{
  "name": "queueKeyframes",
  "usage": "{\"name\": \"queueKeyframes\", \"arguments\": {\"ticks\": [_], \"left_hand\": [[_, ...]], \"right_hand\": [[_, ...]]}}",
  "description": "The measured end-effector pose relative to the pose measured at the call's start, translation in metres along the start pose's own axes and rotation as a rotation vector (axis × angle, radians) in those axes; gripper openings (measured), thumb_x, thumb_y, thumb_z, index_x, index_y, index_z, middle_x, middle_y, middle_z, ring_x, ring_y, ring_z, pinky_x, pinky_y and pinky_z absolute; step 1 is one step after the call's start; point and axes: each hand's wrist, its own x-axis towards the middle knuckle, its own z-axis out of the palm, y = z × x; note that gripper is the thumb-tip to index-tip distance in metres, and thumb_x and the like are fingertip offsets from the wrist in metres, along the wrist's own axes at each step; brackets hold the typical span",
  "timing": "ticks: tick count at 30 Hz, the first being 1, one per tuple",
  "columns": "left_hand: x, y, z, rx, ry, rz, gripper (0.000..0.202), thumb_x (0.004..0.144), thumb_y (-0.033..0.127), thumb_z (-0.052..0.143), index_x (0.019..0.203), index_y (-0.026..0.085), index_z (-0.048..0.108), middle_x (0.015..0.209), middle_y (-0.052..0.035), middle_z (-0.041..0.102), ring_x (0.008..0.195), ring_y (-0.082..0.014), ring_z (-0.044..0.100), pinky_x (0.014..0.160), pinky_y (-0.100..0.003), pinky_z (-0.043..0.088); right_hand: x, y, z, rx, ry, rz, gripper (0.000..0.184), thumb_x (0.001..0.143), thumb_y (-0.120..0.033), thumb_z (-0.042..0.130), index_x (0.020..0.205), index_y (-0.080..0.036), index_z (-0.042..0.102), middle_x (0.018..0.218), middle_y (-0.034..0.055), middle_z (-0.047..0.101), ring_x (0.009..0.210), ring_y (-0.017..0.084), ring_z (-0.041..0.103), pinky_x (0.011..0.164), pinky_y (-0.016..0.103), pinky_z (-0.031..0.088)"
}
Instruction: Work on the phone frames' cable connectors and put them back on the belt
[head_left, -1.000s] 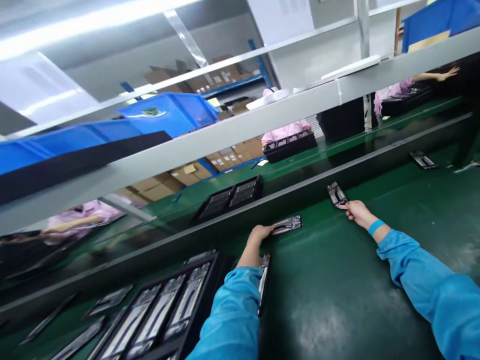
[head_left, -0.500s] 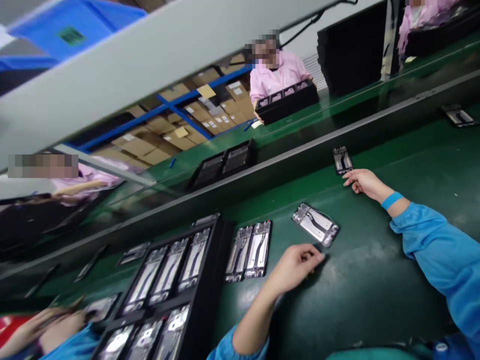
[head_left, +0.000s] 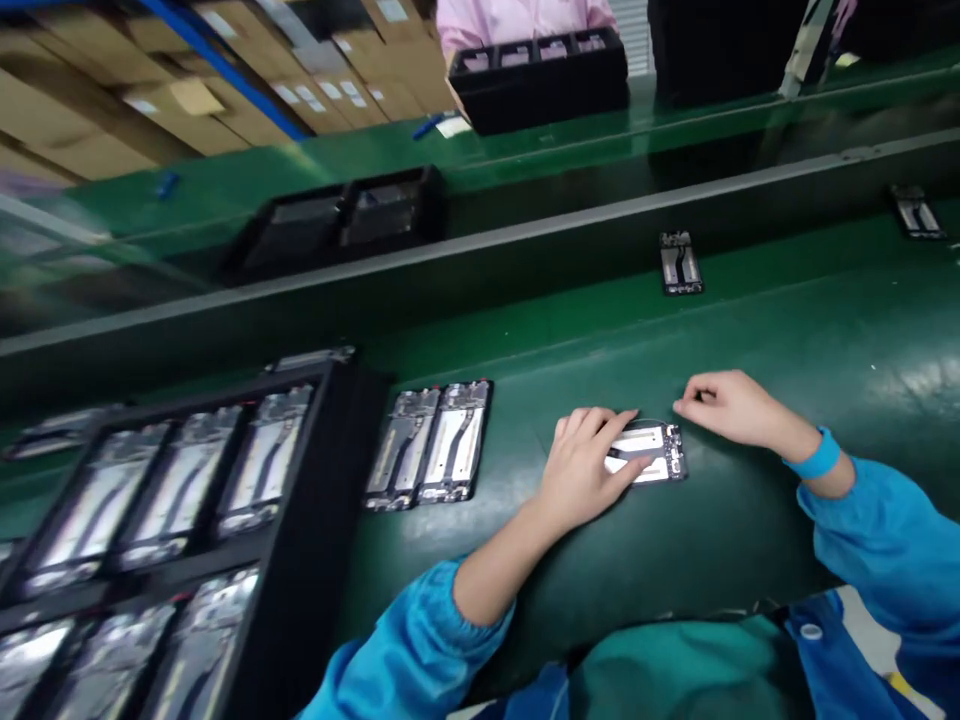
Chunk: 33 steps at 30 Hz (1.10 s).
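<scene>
An opened phone body (head_left: 658,462), its inner metal plate and dark flex cable showing, lies sideways on the green bench. My left hand (head_left: 585,465) grips it from the left, thumb across its near part and fingers at the far edge, hiding its left end. A thin wire arcs along the phone's far edge. Just off the right end of that edge, my right hand (head_left: 727,405) is closed in a pinch with a blue band on the wrist. Whatever is between its fingertips is too small to make out.
Two similar phone bodies (head_left: 454,440) lie side by side left of my hands. Beyond them stands a black compartment tray (head_left: 315,500) holding several more. Single phone bodies (head_left: 681,264) rest near the raised metal divider (head_left: 525,228). Across it, a person in pink holds a black tray (head_left: 540,90).
My right hand has drawn back from the far phone body to the near one. The near phone body has been turned sideways, and my left hand now grips it. The view has tilted down.
</scene>
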Motion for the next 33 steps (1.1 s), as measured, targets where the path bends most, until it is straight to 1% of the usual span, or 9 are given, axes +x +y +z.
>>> {"name": "queueKeyframes", "arguments": {"ticks": [3, 7, 11, 13, 17, 19, 22, 26, 33], "left_hand": [[-0.01, 0.01, -0.002, 0.003, -0.013, -0.018, 0.054, 0.096, 0.05, 0.062, 0.141, 0.022, 0.056, 0.12, -0.0102, 0.066, 0.114, -0.0293, 0.054, 0.093, -0.043, 0.038], [0.005, 0.02, -0.002, -0.037, -0.039, 0.053, 0.048, 0.1, 0.046, 0.055, 0.142, 0.022, 0.056, 0.119, -0.0096, 0.067, 0.111, -0.0278, 0.056, 0.092, -0.042, 0.038], [0.024, 0.025, 0.008, -0.064, 0.041, 0.188, 0.023, 0.103, 0.034, 0.053, 0.108, 0.02, 0.07, 0.099, -0.0061, 0.069, 0.101, -0.0235, 0.058, 0.087, -0.04, 0.037], [0.027, 0.024, 0.01, -0.051, 0.057, 0.239, 0.024, 0.104, 0.029, 0.051, 0.093, 0.018, 0.069, 0.089, -0.0055, 0.066, 0.093, -0.0222, 0.056, 0.083, -0.038, 0.036], [0.023, 0.021, 0.002, -0.072, 0.027, 0.306, 0.022, 0.103, 0.026, 0.05, 0.091, 0.017, 0.068, 0.09, -0.006, 0.065, 0.09, -0.0219, 0.054, 0.079, -0.037, 0.035], [0.022, 0.02, -0.001, -0.089, 0.039, 0.312, 0.022, 0.102, 0.026, 0.051, 0.092, 0.018, 0.068, 0.091, -0.0058, 0.065, 0.09, -0.0219, 0.054, 0.078, -0.037, 0.035], [0.022, 0.019, 0.001, -0.103, 0.093, 0.319, 0.024, 0.103, 0.027, 0.05, 0.091, 0.017, 0.069, 0.087, -0.005, 0.065, 0.088, -0.0212, 0.054, 0.077, -0.037, 0.034], [0.021, 0.02, 0.007, -0.112, 0.135, 0.33, 0.027, 0.104, 0.027, 0.049, 0.089, 0.016, 0.069, 0.084, -0.0048, 0.065, 0.086, -0.0208, 0.054, 0.076, -0.036, 0.033], [0.02, 0.021, 0.005, -0.192, 0.082, 0.334, 0.023, 0.102, 0.024, 0.051, 0.09, 0.017, 0.07, 0.086, -0.0046, 0.067, 0.09, -0.0214, 0.055, 0.078, -0.036, 0.034]], "right_hand": [[-0.033, -0.012, 0.004, -0.282, -0.149, -0.067, 0.032, 0.087, -0.051, 0.071, 0.075, -0.022, 0.063, 0.065, 0.0, 0.063, 0.057, 0.016, 0.049, 0.057, 0.031, 0.024], [-0.05, -0.022, 0.012, -0.42, -0.186, -0.066, 0.037, 0.089, -0.057, 0.069, 0.082, -0.022, 0.06, 0.076, 0.0026, 0.069, 0.064, 0.018, 0.057, 0.058, 0.031, 0.022], [-0.05, -0.026, 0.012, -0.442, -0.183, -0.041, 0.039, 0.09, -0.058, 0.069, 0.082, -0.022, 0.058, 0.073, 0.0007, 0.067, 0.065, 0.017, 0.057, 0.058, 0.03, 0.023], [-0.049, -0.028, 0.01, -0.44, -0.181, -0.028, 0.039, 0.089, -0.057, 0.07, 0.08, -0.021, 0.058, 0.071, -0.0003, 0.066, 0.063, 0.016, 0.054, 0.058, 0.029, 0.022], [-0.049, -0.033, 0.006, -0.432, -0.203, -0.04, 0.043, 0.087, -0.053, 0.071, 0.067, -0.019, 0.055, 0.069, 0.0, 0.063, 0.062, 0.014, 0.048, 0.057, 0.03, 0.021], [-0.047, -0.036, 0.003, -0.386, -0.21, 0.0, 0.044, 0.088, -0.047, 0.07, 0.059, -0.018, 0.054, 0.062, -0.001, 0.057, 0.057, 0.012, 0.042, 0.056, 0.03, 0.021], [-0.041, -0.04, -0.002, -0.144, -0.291, 0.207, 0.039, 0.09, -0.035, 0.062, 0.055, -0.018, 0.063, 0.049, -0.0033, 0.046, 0.049, 0.01, 0.035, 0.052, 0.029, 0.022], [-0.034, -0.043, -0.005, 0.096, -0.418, 0.462, 0.025, 0.084, -0.024, 0.061, 0.068, -0.017, 0.079, 0.042, -0.0044, 0.047, 0.044, 0.01, 0.037, 0.046, 0.027, 0.025], [-0.027, -0.042, -0.007, 0.166, -0.495, 0.531, 0.029, 0.089, -0.025, 0.061, 0.068, -0.016, 0.078, 0.041, -0.0018, 0.057, 0.039, 0.008, 0.045, 0.045, 0.021, 0.033]]}}
